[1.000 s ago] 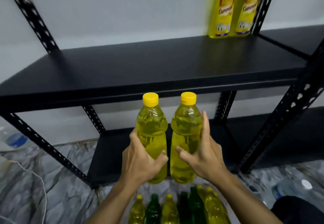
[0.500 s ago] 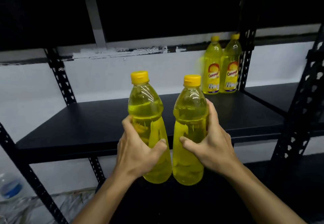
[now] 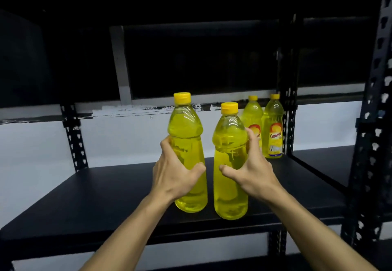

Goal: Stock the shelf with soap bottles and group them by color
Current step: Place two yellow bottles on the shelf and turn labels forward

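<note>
While both hands' fingers wrap yellow bottles (image 3: 230, 164), two shelved bottles (image 3: 272, 128) (labelled) stand behind — right corner.

shelf (image 3: 106, 196) left bare, labelled bottles (image 3: 272, 131) back right

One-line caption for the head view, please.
Left hand and right hand each hold a yellow bottle over the black shelf.
</note>
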The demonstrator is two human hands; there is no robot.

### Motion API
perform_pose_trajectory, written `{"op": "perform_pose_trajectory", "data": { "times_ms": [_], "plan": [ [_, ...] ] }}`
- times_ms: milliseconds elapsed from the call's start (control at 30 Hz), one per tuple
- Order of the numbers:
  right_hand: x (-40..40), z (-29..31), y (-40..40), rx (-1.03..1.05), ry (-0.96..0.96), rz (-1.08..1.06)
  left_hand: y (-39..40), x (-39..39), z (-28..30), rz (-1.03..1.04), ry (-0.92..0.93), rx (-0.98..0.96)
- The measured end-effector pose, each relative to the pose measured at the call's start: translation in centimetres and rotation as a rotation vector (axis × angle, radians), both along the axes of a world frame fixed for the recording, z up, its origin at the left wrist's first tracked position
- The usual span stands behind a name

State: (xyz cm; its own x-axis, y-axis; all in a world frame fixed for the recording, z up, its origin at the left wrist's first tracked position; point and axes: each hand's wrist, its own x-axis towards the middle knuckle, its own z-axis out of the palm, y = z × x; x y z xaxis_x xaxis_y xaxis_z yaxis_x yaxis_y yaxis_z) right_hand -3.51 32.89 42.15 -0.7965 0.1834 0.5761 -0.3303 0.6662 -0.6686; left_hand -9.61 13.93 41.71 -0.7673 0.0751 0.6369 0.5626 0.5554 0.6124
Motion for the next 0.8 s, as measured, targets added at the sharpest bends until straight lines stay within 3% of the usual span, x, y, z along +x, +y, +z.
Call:
{"op": "perform_pose_trajectory", "data": {
  "times_ms": [167, 800],
  "plan": [
    [-1.9, -0.4, 0.3, -0.050, -0.071, -0.024, 0.8, -1.4, -0.8, 0.015, -0.044, -0.017],
    [-5.5, -2.0, 1.5, -0.051, -0.059, -0.025, 1.8, -4.3, -3.2, -0.011, -0.132, -0.121]
  ]
}}
